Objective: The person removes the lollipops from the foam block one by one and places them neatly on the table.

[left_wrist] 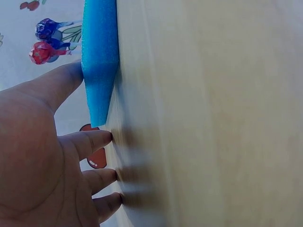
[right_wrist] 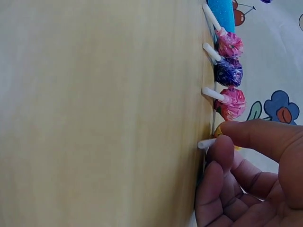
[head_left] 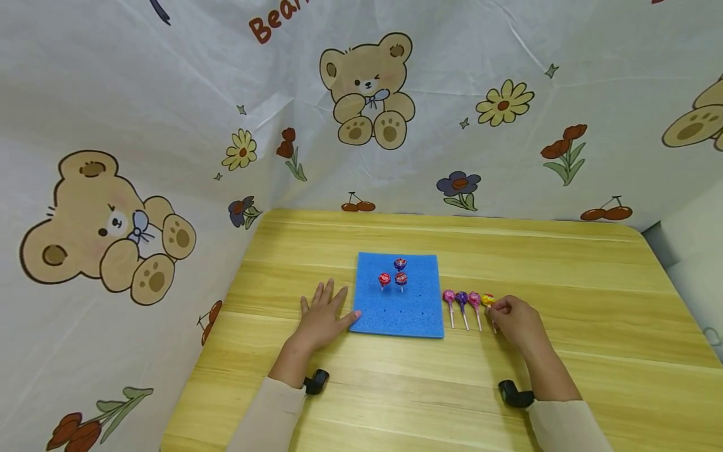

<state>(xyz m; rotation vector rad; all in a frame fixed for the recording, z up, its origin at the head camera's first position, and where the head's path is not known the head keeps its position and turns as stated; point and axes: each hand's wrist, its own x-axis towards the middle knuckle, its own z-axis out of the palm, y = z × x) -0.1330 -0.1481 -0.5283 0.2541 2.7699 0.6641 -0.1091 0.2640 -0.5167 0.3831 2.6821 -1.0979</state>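
My left hand spread, thumb touching the blue foam board, lower centre of frame, my right hand pinching the yellow lollipop, right of centre, three lollipops alongside.

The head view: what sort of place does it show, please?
Probably an indoor tabletop workspace: a wood-grain table, a bear-printed cloth draped behind it, and a blue foam block holding upright lollipops.
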